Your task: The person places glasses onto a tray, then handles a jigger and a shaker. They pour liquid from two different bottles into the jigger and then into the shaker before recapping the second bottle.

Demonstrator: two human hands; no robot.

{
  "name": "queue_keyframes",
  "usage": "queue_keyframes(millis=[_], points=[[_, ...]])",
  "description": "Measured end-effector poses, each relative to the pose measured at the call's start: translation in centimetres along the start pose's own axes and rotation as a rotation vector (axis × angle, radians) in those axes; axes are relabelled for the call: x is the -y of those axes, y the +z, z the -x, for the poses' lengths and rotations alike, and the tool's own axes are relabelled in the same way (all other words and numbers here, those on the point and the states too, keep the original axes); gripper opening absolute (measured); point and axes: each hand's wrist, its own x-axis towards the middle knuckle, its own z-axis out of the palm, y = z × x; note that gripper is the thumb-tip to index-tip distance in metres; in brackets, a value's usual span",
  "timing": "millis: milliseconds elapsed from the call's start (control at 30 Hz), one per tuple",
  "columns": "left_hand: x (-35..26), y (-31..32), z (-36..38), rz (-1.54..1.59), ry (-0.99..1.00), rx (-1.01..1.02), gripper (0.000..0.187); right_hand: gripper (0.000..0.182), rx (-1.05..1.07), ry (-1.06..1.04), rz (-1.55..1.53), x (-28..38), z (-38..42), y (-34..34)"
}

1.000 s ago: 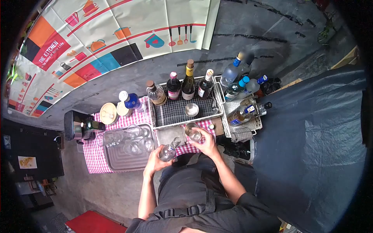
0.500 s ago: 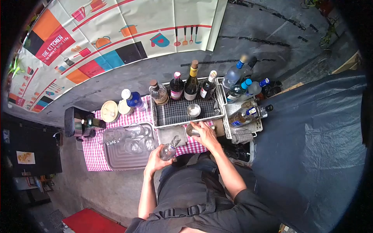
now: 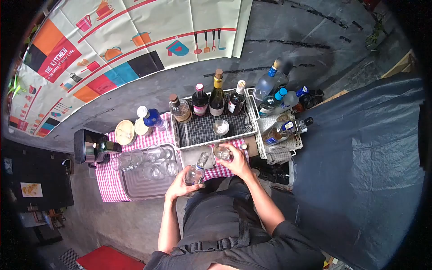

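Note:
In my left hand [image 3: 180, 185] is a clear glass bottle [image 3: 194, 174], held round its body and tilted, its neck pointing up and to the right. My right hand [image 3: 236, 163] grips a small round cup [image 3: 222, 153] by its side, with its open mouth facing up. The cup is above the checked cloth, close to the front edge of the dark-lined white rack [image 3: 198, 143]. A small bowl [image 3: 220, 127] sits in that rack, just beyond the cup. A folded grey cloth [image 3: 193, 156] lies between the bottle and the rack.
Several bottles [image 3: 217, 99] stand along the rack's back, and more bottles [image 3: 282, 130] fill the basket at right. At left, a tray [image 3: 135, 191] holds several glasses [image 3: 155, 168]. A black container [image 3: 85, 146] stands at the table's left end.
The cup in my right hand has turned so that its open mouth now shows. My left hand still holds the bottle in nearly the same place. The whole view has shifted slightly.

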Motion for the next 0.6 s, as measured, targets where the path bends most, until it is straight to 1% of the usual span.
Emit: queue_keyframes(millis=[33,100,133,167,233,267,300,367,400,467,500,567,600], points=[[0.0,-0.2,-0.1,-0.001,0.0,0.004,0.059,0.058,0.001,-0.032,-0.011,-0.1,0.1,0.1],[-1.5,-1.0,-0.4,0.107,-0.234,0.161,0.056,0.056,0.013,0.011,-0.075,0.4,0.2,0.1],[-2.0,-1.1,-0.6,0.064,-0.141,0.151,0.05,0.055,0.016,0.004,-0.06,0.2,0.2,0.1],[-2.4,-1.4,-0.8,0.061,-0.14,0.152,0.05,0.055,0.019,-0.003,-0.046,0.2,0.2,0.2],[-3.0,-1.9,-1.1,-0.028,-0.13,0.217,0.047,0.055,0.015,-0.002,-0.067,0.3,0.2,0.3],[-2.5,-2.0,-1.1,0.044,-0.178,0.211,0.047,0.055,0.013,0.001,-0.086,0.4,0.2,0.3],[-2.0,-1.9,-1.1,0.043,-0.178,0.211,0.047,0.055,0.013,0.0,-0.087,0.5,0.2,0.4],[-1.2,-1.7,-1.3,0.104,-0.11,0.161,0.05,0.054,0.003,-0.001,-0.104,0.9,0.1,0.4],[-0.8,-1.8,-1.4,0.103,-0.111,0.161,0.05,0.054,0.003,-0.002,-0.105,1.1,0.1,0.4],[-0.1,-2.0,-1.6,0.271,-0.189,0.225,0.056,0.053,0.004,-0.022,-0.099,1.4,0.0,0.3],[0.2,-2.0,-1.6,0.27,-0.189,0.226,0.056,0.053,0.003,-0.023,-0.099,1.4,-0.1,0.3],[0.5,-2.0,-1.6,0.219,-0.162,0.282,0.062,0.053,0.003,-0.056,-0.08,1.3,-0.1,0.3],[0.5,-1.6,-1.2,0.221,-0.195,0.172,0.066,0.053,0.002,-0.055,-0.079,1.3,-0.1,0.2]])
